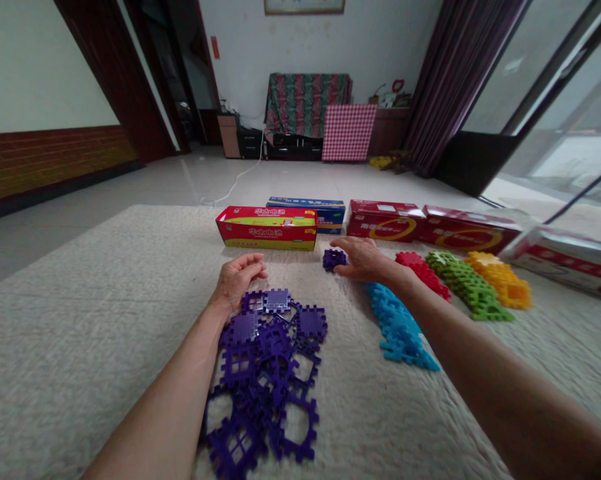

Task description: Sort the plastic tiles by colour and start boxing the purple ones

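A loose heap of purple interlocking plastic tiles (240, 363), some solid and some with window-like openings, lies in front of me. My left hand (240, 277) is just beyond its far left edge, fingers curled in and the thumb close to them, with nothing visible in it. Farther off, a small purple tile stack (334, 260) sits on the pale cover. My right hand (363, 259) reaches to it from the right, thumb at its near side and fingers spread above its far side. Whether the fingertips touch the stack is hard to see.
Right of the heap lie rows of blue tiles (398, 327), red tiles (423, 273), green tiles (468, 283) and yellow tiles (500, 280). Behind stand a red-and-yellow box (268, 230), a blue box (330, 217), red boxes (385, 221) and a silver-and-red box (570, 260).
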{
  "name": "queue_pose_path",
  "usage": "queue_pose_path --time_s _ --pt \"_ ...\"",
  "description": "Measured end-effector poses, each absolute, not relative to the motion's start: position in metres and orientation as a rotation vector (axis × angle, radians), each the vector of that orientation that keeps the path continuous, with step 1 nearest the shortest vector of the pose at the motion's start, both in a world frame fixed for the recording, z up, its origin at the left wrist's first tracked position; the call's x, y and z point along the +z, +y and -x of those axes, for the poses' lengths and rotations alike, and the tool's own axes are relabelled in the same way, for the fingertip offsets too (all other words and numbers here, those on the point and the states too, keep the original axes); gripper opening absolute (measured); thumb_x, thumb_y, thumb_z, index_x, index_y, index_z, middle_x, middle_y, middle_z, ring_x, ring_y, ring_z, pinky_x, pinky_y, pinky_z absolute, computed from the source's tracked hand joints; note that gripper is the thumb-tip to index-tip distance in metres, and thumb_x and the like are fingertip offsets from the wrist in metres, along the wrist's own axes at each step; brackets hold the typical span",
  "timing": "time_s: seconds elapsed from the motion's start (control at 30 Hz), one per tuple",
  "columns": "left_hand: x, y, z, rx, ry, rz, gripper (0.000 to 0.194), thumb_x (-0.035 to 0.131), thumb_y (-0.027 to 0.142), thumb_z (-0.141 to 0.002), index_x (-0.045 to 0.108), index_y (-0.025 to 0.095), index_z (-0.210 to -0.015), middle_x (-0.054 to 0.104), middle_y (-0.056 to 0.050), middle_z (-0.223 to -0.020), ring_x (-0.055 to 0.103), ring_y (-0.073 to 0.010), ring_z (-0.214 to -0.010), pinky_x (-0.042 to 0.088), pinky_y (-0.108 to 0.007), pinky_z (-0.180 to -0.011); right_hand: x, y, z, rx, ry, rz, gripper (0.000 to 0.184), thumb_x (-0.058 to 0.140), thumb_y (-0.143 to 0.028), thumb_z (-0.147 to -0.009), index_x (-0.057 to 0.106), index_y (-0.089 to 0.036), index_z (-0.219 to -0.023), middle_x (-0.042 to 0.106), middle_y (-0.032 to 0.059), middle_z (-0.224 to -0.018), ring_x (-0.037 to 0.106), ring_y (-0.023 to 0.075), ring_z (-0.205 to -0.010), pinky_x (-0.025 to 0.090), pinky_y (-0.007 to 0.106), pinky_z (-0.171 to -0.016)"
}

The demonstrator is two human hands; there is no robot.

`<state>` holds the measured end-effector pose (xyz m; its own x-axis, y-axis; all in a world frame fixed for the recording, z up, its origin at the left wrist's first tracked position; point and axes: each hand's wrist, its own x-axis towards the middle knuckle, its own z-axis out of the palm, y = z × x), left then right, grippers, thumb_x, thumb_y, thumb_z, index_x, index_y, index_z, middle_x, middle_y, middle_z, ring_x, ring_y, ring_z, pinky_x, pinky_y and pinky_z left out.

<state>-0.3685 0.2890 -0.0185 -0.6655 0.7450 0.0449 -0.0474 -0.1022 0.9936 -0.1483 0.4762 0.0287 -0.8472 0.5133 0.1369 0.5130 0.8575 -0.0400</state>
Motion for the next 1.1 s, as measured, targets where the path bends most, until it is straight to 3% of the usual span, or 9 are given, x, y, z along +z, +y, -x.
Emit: queue_pose_path --time_s 0.23,0.47,0.63,0.97,1.1 --pt "-0.021 0.289 0.370 1.822 1.612 -0.801 0.040 0.076 0.033 -0.057 0.069 0.014 -0.092 0.069 -0.001 -0.071 0.064 -0.0132 -0.061 0.048 -0.025 -0.063 0.027 0.479 0.160 -0.046 -3.039 0.839 0.065 0.063 -0.036 -0.072 0.052 -0.018 -0.133 0.061 0.0177 -0.128 0.052 0.0358 -0.121 0.034 0.055 -0.099" --pt "-0.021 0.289 0.370 1.826 1.597 -0.804 0.040 0.077 0.033 -0.058 0.069 0.014 -0.092 0.068 -0.001 -0.072 0.064 -0.0124 -0.061 0.049 -0.025 -0.064 0.025 0.481 0.162 0.025 -3.018 0.882 0.078 0.064 -0.035 -0.072 0.040 -0.018 -0.143 0.052 0.0185 -0.138 0.047 0.0377 -0.127 0.032 0.058 -0.102" --pt "-0.021 0.289 0.371 1.818 1.612 -0.805 0.040 0.076 0.034 -0.058 0.070 0.014 -0.091 0.068 -0.001 -0.072 0.064 -0.0128 -0.061 0.049 -0.025 -0.064 0.026 0.481 0.162 0.056 -3.033 0.882 0.076 0.064 -0.031 -0.072 0.039 -0.018 -0.143 0.052 0.0185 -0.139 0.048 0.0374 -0.127 0.032 0.060 -0.102" --pt "-0.020 0.289 0.370 1.815 1.618 -0.794 0.041 0.075 0.033 -0.057 0.069 0.014 -0.092 0.068 -0.001 -0.073 0.064 -0.0131 -0.061 0.049 -0.027 -0.066 0.029 0.477 0.160 0.045 -2.999 0.844 0.077 0.066 -0.024 -0.070 0.041 -0.017 -0.142 0.045 0.0180 -0.145 0.045 0.0375 -0.130 0.033 0.060 -0.103" --pt "-0.020 0.290 0.370 1.811 1.601 -0.777 0.041 0.075 0.032 -0.056 0.068 0.014 -0.093 0.068 -0.001 -0.073 0.065 -0.0139 -0.062 0.049 -0.028 -0.066 0.041 0.443 0.148 0.155 -2.843 0.566 0.068 0.060 -0.018 -0.073 0.044 -0.016 -0.139 0.048 0.0168 -0.142 0.048 0.0316 -0.127 0.038 0.050 -0.104"
